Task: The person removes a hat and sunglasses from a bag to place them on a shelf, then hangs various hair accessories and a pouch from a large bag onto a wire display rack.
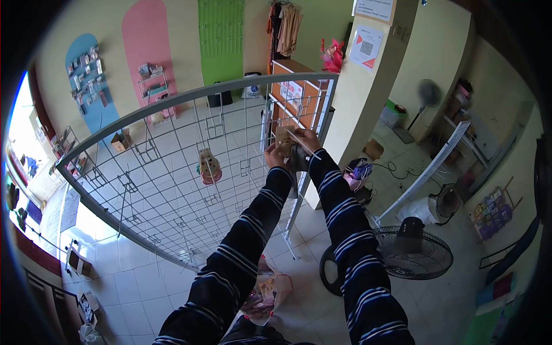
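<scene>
A small brown card point(284, 135) with items on it is up at the grid rack point(172, 150), near its right end. My left hand point(275, 156) pinches the card from the lower left. At the card's right edge, my right hand point(306, 140) has its fingers closed on it, beside a thin pale rod that looks like a display hook. What exactly is fixed to the card is too small to make out. Further left on the rack hangs a beige card with several hair accessories point(209, 167).
Below my arms a clear plastic bag of packaged goods point(267, 292) sits on the tiled floor. A black fan point(414, 253) stands to the right, beyond my right sleeve. A cream pillar point(359, 98) rises behind the rack's right end. An orange counter point(297, 92) is behind the rack.
</scene>
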Available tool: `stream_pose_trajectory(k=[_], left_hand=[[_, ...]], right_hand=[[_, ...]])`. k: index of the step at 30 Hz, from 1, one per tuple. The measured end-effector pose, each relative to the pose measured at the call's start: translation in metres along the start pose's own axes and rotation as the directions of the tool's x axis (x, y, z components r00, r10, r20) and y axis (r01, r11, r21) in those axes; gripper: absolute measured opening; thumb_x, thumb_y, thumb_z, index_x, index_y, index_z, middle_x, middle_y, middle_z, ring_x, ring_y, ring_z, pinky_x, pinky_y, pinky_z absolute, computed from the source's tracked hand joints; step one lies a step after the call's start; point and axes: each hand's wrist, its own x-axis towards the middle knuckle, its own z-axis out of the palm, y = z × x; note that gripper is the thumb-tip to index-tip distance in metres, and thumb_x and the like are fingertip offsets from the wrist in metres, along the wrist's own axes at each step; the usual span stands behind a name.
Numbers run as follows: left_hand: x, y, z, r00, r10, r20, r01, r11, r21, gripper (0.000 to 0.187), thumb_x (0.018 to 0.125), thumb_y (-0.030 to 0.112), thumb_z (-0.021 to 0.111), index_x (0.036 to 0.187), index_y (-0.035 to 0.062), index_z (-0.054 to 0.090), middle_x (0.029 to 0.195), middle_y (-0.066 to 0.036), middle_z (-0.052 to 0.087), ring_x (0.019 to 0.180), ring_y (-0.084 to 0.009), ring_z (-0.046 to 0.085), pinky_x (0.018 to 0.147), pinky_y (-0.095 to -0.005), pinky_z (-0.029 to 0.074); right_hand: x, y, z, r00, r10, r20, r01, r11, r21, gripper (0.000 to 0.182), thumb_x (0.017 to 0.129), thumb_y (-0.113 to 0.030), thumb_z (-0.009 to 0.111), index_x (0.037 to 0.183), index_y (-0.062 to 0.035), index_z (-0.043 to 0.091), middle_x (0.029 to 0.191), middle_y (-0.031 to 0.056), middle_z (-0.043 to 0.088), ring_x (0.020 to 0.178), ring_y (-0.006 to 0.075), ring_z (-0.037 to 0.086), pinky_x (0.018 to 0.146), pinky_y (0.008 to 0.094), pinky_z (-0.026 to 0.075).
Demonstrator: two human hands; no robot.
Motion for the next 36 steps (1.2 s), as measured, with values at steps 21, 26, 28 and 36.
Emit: stream_pose_trajectory(k=[21, 26, 28, 36], left_hand=[[-0.007, -0.023, -0.057, 0.989, -0.147, -0.013, 0.147, 0.978, 0.150, 0.034, 0.070, 0.025, 0.050, 0.096, 0.0046, 0.042, 0.096, -0.010, 0.045, 0.097, -0.0226, 0.040, 0.084, -0.0386, 0.028], [-0.240, 0.003, -0.151, 0.771, 0.097, 0.630, -0.612, 0.386, 0.690, 0.065, 0.072, 0.028, 0.058, 0.119, -0.0015, 0.024, 0.112, -0.023, 0.037, 0.104, -0.0308, 0.038, 0.087, -0.0351, 0.031], [-0.286, -0.033, -0.228, 0.927, -0.143, 0.345, -0.186, 0.626, 0.758, 0.061, 0.072, 0.028, 0.057, 0.119, 0.0023, 0.026, 0.106, -0.021, 0.043, 0.095, -0.0296, 0.045, 0.081, -0.0348, 0.037], [-0.381, -0.054, -0.405, 0.893, -0.133, -0.429, 0.426, 0.557, 0.713, 0.021, 0.066, 0.016, 0.054, 0.081, 0.0009, 0.054, 0.064, -0.011, 0.055, 0.061, -0.0124, 0.053, 0.056, -0.0258, 0.041]], right_hand=[[-0.168, -0.048, -0.035, 0.937, -0.083, -0.338, 0.140, 0.979, 0.147, 0.028, 0.078, -0.023, 0.052, 0.092, 0.0012, 0.052, 0.081, 0.0085, 0.057, 0.078, 0.0150, 0.055, 0.077, 0.0229, 0.036], [-0.304, -0.074, 0.046, 0.934, 0.355, 0.038, -0.352, 0.899, 0.261, 0.020, 0.080, -0.024, 0.050, 0.083, -0.0041, 0.050, 0.074, 0.0025, 0.052, 0.068, 0.0077, 0.048, 0.064, 0.0200, 0.038], [-0.365, -0.050, 0.082, 0.883, 0.441, 0.159, -0.468, 0.851, 0.237, 0.012, 0.079, -0.016, 0.052, 0.081, -0.0038, 0.050, 0.076, 0.0028, 0.053, 0.072, 0.0076, 0.048, 0.065, 0.0199, 0.038], [-0.489, 0.029, 0.165, 0.353, 0.753, 0.555, -0.934, 0.321, 0.159, 0.026, 0.078, -0.014, 0.051, 0.102, -0.0045, 0.047, 0.093, 0.0062, 0.053, 0.081, 0.0131, 0.053, 0.054, 0.0267, 0.051]])
